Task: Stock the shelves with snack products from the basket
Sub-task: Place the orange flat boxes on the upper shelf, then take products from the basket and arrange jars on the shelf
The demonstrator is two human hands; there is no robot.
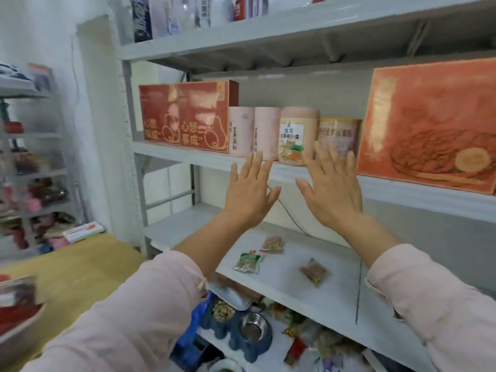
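Note:
My left hand (249, 190) and my right hand (331, 187) are both raised with fingers spread, palms facing the middle shelf (188, 157), holding nothing. Behind the fingertips stand two pink tubes (253, 131), a peach jar (298, 135) and a yellow-labelled jar (339, 134). Three small snack packets lie on the lower shelf (349, 291): a green-topped one (248, 261), a reddish one (272, 244) and a brownish one (314, 272). At the left edge a blurred container with red packages (16, 304) sits on a yellow table (80, 267).
Red gift boxes (185, 116) stand at the shelf's left and a large orange box (432, 124) at its right. Bottles (188, 14) line the top shelf. Below are pet bowls (241, 328) and mixed packets. Another rack (29, 162) stands at far left.

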